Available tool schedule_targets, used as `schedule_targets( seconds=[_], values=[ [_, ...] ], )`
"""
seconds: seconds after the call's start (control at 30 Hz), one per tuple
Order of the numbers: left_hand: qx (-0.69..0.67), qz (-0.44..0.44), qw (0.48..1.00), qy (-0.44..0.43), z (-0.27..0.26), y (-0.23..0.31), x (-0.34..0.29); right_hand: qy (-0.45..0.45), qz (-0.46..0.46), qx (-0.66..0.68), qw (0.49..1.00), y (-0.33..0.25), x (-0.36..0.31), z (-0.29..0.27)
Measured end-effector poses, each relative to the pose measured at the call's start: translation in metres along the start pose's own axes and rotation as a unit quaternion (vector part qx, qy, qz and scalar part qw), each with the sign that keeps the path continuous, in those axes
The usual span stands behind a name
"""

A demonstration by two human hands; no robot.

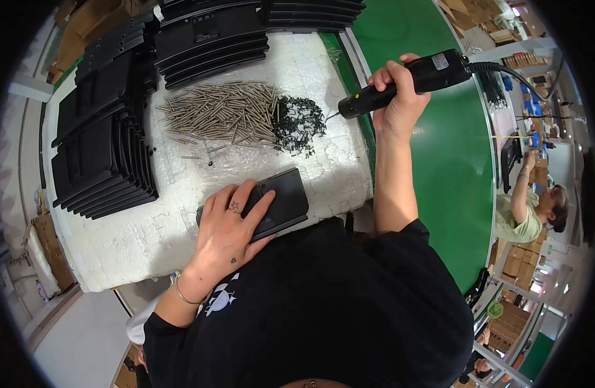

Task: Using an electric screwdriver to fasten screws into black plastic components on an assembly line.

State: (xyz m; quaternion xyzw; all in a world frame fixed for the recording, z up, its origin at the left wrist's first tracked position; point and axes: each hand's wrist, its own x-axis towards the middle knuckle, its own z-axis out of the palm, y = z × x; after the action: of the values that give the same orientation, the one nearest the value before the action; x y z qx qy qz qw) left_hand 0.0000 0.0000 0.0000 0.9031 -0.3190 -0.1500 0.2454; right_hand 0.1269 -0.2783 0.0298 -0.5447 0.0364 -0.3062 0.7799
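Note:
My right hand [403, 97] is closed around a black electric screwdriver [433, 72] with a cable at its back end. The tool lies nearly level, its thin bit pointing left at a pile of small black screws [297, 119]. Whether a screw sits on the bit is too small to tell. My left hand [229, 216] grips a flat black plastic panel [284, 200] at the near edge of the white foam-like block [336, 168], fingers over its top face. Left of the screws lies a heap of thin metal pins [223, 113].
Stacks of black panels stand on the block at the left [106, 155] and far side [210, 39]. A green work surface [446, 194] runs along the right. A person in a light green shirt [520, 213] works beyond it. A few loose pins lie near the heap.

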Motion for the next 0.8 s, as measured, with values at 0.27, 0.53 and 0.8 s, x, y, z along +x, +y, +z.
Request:
schedule_targets(
  seconds=[0.27, 0.53, 0.8],
  values=[
    [-0.028, 0.069, 0.978, 0.195, -0.029, 0.01, 0.033, -0.055, -0.02, 0.091, 0.994, -0.038, -0.009, 0.008],
    [-0.081, 0.15, 0.936, 0.308, -0.024, 0.01, 0.143, -0.185, -0.104, 0.129, 0.969, -0.068, -0.028, 0.021],
    [-0.078, 0.167, 0.922, 0.34, -0.021, 0.014, 0.149, -0.19, -0.112, 0.165, 0.961, -0.078, -0.03, 0.018]
  ],
)
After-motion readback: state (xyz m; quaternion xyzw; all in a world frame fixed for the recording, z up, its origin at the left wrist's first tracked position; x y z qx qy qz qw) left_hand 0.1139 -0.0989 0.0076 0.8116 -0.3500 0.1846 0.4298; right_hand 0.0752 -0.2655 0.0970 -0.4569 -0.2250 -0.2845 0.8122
